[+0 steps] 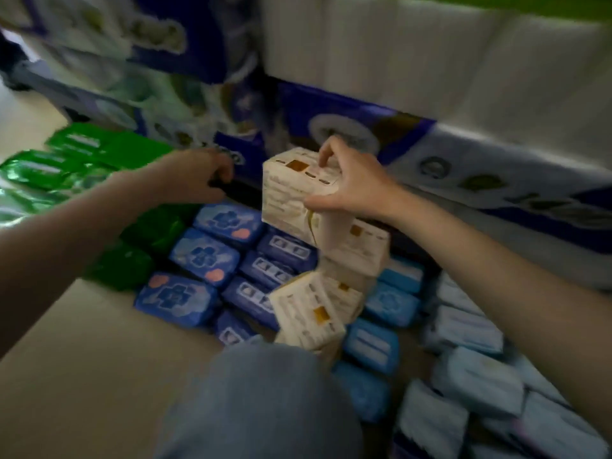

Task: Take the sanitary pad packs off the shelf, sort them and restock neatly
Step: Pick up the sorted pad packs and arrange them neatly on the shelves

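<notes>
Cream-coloured rectangular pad pack (298, 190), light and squashy by its look, sits atop its stack, pinched at its top edges by the right hand (347, 183); hold it broadly. Left hand (202, 177) reaches shelfward, curled, contents unclear. Blue packs (205, 256) and green packs (66, 160) lie on the floor.

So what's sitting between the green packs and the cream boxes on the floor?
Head view: two rows of blue packs, some with a flower print, lie between the green packs and cream boxes.
</notes>
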Demonstrator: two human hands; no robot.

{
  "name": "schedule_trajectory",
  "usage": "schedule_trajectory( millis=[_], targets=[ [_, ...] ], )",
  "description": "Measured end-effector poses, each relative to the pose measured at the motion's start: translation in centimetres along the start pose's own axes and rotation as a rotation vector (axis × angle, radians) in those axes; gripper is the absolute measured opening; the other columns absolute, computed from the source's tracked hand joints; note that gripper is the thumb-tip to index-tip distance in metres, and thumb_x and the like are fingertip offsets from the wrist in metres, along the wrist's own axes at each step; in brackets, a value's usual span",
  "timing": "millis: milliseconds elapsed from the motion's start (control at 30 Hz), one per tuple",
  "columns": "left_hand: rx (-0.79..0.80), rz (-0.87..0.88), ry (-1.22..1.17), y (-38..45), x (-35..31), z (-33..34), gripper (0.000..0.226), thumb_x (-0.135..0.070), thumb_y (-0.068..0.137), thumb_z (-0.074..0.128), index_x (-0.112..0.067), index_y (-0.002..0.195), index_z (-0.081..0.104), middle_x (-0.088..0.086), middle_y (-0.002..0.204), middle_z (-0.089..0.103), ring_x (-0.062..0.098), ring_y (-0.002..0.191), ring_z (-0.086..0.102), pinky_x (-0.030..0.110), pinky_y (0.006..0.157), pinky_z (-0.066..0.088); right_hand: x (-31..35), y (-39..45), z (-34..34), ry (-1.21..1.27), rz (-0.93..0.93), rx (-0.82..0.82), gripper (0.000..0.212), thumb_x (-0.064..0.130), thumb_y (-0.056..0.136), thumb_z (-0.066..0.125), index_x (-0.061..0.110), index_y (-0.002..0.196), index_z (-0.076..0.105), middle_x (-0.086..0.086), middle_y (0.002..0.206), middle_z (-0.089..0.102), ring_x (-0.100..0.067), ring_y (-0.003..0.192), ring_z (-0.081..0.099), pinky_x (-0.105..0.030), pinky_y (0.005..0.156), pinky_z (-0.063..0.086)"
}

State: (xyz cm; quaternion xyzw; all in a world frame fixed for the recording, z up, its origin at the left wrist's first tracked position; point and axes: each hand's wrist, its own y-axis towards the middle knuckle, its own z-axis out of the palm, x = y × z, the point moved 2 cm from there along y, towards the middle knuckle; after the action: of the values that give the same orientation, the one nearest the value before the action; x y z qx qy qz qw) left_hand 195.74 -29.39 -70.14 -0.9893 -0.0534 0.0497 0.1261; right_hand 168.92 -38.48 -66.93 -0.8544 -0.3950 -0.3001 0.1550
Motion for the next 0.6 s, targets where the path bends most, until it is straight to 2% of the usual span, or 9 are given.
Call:
schedule_trajectory(
  millis=[67,133,200,267,367,467,500,567,600],
  targets=[
    [0.188,0.056,-0.083,2.3,-7.4,0.4,0.045,-0.011,0.074,0.076,-0.007,0.114,0.055,0.005,0.114,0.054,0.022,0.097,0.052,0.029,0.083,0.04,-3.0,-4.5,-2.0,-0.004,0.016,-0.025,0.054,0.037,0.07,0.077,0.014,0.107,0.045,-0.002,0.106,0.053,-0.017,0.095,0.049,-0.029,0.069,0.036],
    [0.508,0.025,-0.134,1.2,-12.6,2.4,0.075,-0.019,0.072,0.081,-0.017,0.135,0.039,0.0,0.136,0.04,0.02,0.122,0.044,0.028,0.1,0.036,-6.2,-8.2,-2.5,0.032,0.053,0.02,0.051,0.038,0.07,0.078,0.017,0.103,0.045,0.003,0.102,0.05,-0.014,0.092,0.047,-0.028,0.068,0.035],
    [0.691,-0.074,-0.166,-1.4,-15.7,5.8,0.09,-0.025,0.072,0.08,-0.023,0.141,0.023,-0.008,0.143,0.025,0.015,0.136,0.027,0.023,0.107,0.024,-8.5,-10.3,-1.9,0.121,0.102,0.084,0.046,0.038,0.073,0.076,0.019,0.1,0.043,0.004,0.102,0.049,-0.013,0.093,0.047,-0.028,0.069,0.034],
    [0.595,-0.131,-0.071,-3.9,-19.0,8.6,0.095,-0.031,0.074,0.078,-0.015,0.145,0.016,0.0,0.146,0.021,0.02,0.139,0.02,0.021,0.106,0.019,-9.3,-11.1,-0.6,0.226,0.133,0.078,0.044,0.036,0.076,0.074,0.019,0.099,0.041,0.001,0.107,0.051,-0.015,0.099,0.046,-0.027,0.073,0.033],
    [0.395,-0.358,0.019,-6.6,-22.2,11.9,0.102,-0.051,0.071,0.073,-0.016,0.148,0.015,0.007,0.152,0.015,0.032,0.138,0.016,0.04,0.111,0.022,-8.6,-10.8,2.2,0.263,0.083,0.027,0.046,0.034,0.076,0.075,0.013,0.102,0.044,-0.009,0.114,0.055,-0.023,0.107,0.05,-0.029,0.079,0.035],
    [0.304,-0.664,-0.202,-8.1,-22.1,13.8,0.107,-0.053,0.065,0.077,-0.023,0.147,0.016,0.011,0.152,0.016,0.035,0.138,0.018,0.047,0.11,0.021,-7.4,-9.9,6.0,0.145,-0.021,0.085,0.061,0.037,0.078,0.072,0.009,0.125,0.043,-0.014,0.123,0.05,-0.031,0.116,0.044,-0.037,0.092,0.037],
    [0.286,-0.712,-0.272,-8.4,-21.8,14.1,0.112,-0.054,0.061,0.079,-0.024,0.147,0.015,0.013,0.151,0.017,0.036,0.137,0.02,0.046,0.11,0.022,-7.2,-9.5,7.1,0.078,-0.041,0.091,0.064,0.039,0.079,0.069,0.012,0.129,0.04,-0.015,0.126,0.046,-0.034,0.117,0.042,-0.04,0.092,0.037],
    [0.253,-0.696,-0.356,-8.3,-20.8,14.7,0.121,-0.054,0.052,0.082,-0.021,0.148,0.016,0.016,0.15,0.022,0.038,0.136,0.025,0.048,0.111,0.025,-7.2,-8.4,8.5,-0.084,-0.085,0.051,0.062,0.042,0.081,0.064,0.017,0.131,0.038,-0.016,0.129,0.041,-0.036,0.116,0.04,-0.042,0.093,0.035],
    [0.242,-0.658,-0.358,-8.4,-20.2,14.8,0.12,-0.047,0.054,0.084,-0.019,0.148,0.015,0.017,0.149,0.024,0.038,0.135,0.026,0.05,0.111,0.025,-7.2,-8.0,8.8,-0.139,-0.117,0.037,0.061,0.043,0.082,0.063,0.018,0.131,0.038,-0.016,0.129,0.041,-0.036,0.116,0.039,-0.042,0.093,0.034]
  ],
)
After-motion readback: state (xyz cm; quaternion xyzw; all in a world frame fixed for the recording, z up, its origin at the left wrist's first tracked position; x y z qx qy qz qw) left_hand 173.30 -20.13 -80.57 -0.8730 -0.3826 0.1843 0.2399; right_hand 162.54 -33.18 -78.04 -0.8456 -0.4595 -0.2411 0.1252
